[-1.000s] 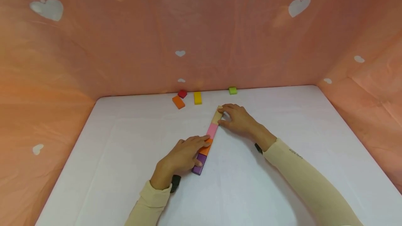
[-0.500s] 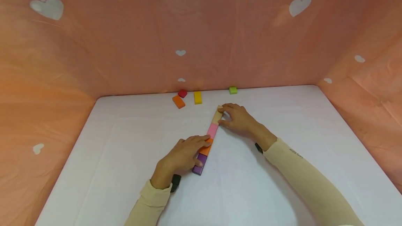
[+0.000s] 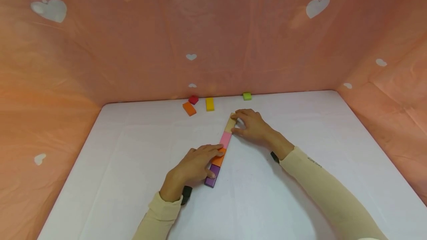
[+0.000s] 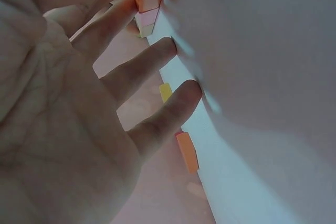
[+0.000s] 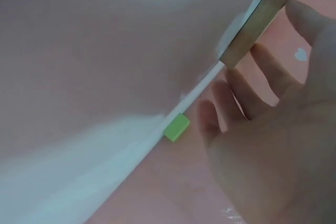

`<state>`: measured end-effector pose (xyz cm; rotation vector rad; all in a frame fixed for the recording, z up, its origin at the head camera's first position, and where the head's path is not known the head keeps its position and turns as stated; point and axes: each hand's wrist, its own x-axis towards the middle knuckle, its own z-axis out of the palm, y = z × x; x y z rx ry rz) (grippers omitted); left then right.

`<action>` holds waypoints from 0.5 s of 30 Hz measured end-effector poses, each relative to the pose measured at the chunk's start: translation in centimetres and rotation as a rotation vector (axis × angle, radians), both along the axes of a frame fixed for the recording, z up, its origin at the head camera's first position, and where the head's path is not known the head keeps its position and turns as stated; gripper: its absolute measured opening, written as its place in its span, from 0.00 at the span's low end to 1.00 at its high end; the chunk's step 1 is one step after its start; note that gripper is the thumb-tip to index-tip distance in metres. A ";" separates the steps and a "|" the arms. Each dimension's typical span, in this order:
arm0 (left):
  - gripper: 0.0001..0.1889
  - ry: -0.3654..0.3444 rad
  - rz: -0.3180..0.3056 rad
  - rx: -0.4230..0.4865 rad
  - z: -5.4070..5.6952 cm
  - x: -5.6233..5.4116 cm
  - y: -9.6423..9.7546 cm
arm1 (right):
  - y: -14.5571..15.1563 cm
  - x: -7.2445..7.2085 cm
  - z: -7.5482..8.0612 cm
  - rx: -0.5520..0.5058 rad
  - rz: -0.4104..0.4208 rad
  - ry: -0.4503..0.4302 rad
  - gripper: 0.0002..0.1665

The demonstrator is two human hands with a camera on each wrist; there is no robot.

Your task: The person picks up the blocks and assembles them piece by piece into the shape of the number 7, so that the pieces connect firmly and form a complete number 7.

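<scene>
Four-sided blocks lie end to end in a slanting row on the white table: purple (image 3: 212, 178) nearest, then orange (image 3: 217, 161), pink (image 3: 225, 139) and plain wood (image 3: 229, 125). My left hand (image 3: 195, 164) rests on the row's near half, thumb on the purple block, fingertips on the orange one and at the pink one's edge. In the left wrist view its other fingers stretch to the tabletop. At the far end my right hand (image 3: 256, 129) touches the wooden block with thumb and loosely bent fingertips along its upper edge.
Near the back edge lie a red block (image 3: 193, 100), a second orange block (image 3: 189, 109), a yellow block (image 3: 209, 104) and a green block (image 3: 247, 96). A pinkish-orange cloth with pale hearts (image 3: 191, 57) hangs behind and at both sides.
</scene>
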<state>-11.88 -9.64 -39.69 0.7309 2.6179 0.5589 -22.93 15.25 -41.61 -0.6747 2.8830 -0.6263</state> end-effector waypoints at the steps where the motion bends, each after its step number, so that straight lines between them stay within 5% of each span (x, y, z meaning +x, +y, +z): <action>1: 0.36 -0.001 0.003 0.000 0.0 0.0 0.0 | 0.0 -0.1 0.1 0.004 0.005 0.011 0.31; 8: 0.36 -0.011 0.009 0.018 0.0 0.0 0.0 | 1.4 -2.3 1.3 0.061 -0.030 0.093 0.29; 15: 0.36 -0.007 0.006 0.008 -0.1 0.0 -0.1 | 3.8 -5.7 1.9 0.036 -0.065 0.045 0.27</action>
